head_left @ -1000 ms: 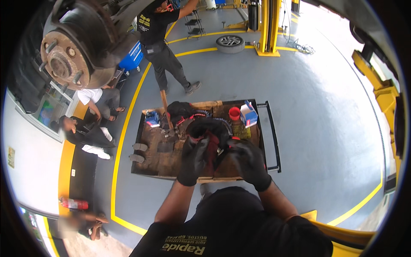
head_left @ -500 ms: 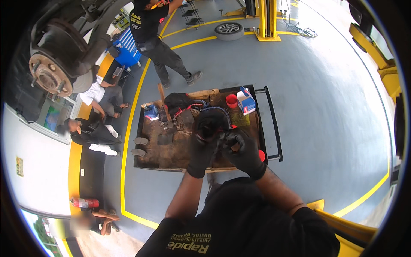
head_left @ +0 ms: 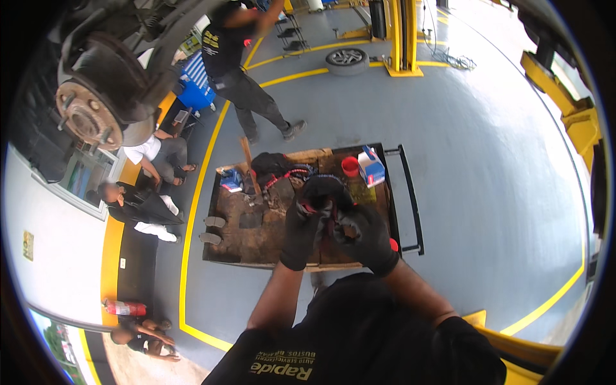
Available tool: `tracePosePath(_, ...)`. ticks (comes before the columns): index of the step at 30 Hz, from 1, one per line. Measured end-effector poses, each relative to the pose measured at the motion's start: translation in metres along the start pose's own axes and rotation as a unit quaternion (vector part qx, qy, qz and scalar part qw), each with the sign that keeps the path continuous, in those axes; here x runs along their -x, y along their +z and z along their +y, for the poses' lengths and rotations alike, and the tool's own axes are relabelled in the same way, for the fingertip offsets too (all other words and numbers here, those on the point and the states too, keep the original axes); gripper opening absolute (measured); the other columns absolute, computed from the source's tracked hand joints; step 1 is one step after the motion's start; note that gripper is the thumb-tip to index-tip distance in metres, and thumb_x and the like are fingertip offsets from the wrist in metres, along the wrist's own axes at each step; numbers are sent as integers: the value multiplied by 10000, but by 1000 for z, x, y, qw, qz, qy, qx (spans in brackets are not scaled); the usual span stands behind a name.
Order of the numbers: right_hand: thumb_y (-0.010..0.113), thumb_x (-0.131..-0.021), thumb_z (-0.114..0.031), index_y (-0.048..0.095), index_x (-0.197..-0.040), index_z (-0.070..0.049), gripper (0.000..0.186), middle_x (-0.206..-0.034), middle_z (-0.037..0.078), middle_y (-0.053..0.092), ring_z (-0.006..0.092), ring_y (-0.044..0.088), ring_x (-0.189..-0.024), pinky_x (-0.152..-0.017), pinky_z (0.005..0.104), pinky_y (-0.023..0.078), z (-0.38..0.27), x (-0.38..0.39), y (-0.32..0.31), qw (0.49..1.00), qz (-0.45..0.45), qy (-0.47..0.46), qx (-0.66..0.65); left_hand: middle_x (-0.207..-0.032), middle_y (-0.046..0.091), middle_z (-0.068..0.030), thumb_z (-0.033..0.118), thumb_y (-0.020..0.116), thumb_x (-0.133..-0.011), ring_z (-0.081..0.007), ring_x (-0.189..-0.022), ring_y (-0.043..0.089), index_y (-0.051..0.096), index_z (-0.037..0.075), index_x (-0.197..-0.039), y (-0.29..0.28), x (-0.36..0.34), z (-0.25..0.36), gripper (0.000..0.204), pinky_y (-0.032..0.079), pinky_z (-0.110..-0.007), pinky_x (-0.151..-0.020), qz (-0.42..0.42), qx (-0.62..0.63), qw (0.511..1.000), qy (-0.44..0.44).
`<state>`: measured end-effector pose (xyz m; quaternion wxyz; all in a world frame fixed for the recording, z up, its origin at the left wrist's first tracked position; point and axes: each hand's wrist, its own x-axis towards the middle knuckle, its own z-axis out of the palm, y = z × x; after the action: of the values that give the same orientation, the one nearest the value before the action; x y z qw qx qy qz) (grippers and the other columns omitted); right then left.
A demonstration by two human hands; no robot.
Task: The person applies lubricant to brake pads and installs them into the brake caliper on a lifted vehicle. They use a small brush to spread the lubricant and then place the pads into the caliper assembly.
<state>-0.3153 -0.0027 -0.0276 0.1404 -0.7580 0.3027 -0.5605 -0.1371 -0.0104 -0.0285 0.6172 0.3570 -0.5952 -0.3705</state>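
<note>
Over a wood-topped cart [head_left: 234,250], both black-gloved hands are close together. My left hand [head_left: 300,237] is closed around the near side of a dark, rounded piece [head_left: 324,187] with a reddish patch; its kind does not show clearly. To its right, my right hand [head_left: 371,240] has curled fingers near the same piece, and the fingertips pinch something too dark to make out. Two grey brake pads [head_left: 215,221] lie at the cart's left side. Beyond the hands rest a dark bundle [head_left: 271,165] and a wooden handle [head_left: 249,163].
A red cup [head_left: 350,167], a blue-and-white box [head_left: 372,168] and a blue box [head_left: 231,180] stand on the cart. A raised wheel hub [head_left: 88,119] hangs upper left. One person [head_left: 237,70] stands beyond the cart; several others are left. A wheel [head_left: 347,60] lies behind.
The view has shifted slightly, so the cart sits lower. The dark piece has turned, showing more of its reddish patch. My right fingers have shifted slightly. The standing person's arms have moved.
</note>
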Motion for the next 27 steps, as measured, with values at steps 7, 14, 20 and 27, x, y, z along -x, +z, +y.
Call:
tracePosePath(7, 804, -839, -123, 678, -1053, -63, 255, -908, 117, 695, 286, 695, -751, -681, 395, 546, 1, -8, 19, 999, -37, -8, -8, -1181, 715, -66, 147, 673, -1062, -120, -1003, 683, 658, 48, -1317, -6, 2, 11, 275, 573, -313, -862, 66, 135, 985, -89)
tracePosePath(14, 763, -956, -162, 694, -1033, -54, 150, -839, 55, 709, 170, 704, -736, -630, 335, 547, 13, 30, 55, 805, -15, 410, -429, -1235, 706, -117, 80, 649, -1051, -219, -1117, 697, 619, 31, -1355, -47, 11, 15, 309, 575, -370, -977, -33, 198, 938, -282)
tracePosePath(20, 792, -931, -202, 685, -1032, -50, 212, -796, 70, 680, 155, 703, -761, -659, 345, 563, 17, 17, 53, 995, -50, 70, -55, -1192, 720, -121, 67, 642, -1057, -224, -1061, 716, 608, 28, -1340, -39, 7, -1, 288, 606, -399, -922, -1, 199, 972, -124)
tracePosePath(27, 724, -1015, -171, 688, -1019, -82, 96, -857, 15, 694, 173, 720, -748, -642, 328, 572, 49, 73, 70, 956, -57, 237, -164, -1157, 718, -104, 129, 640, -1064, -220, -1004, 721, 614, 52, -1331, -64, 19, -44, 279, 614, -378, -876, 113, 188, 967, -132)
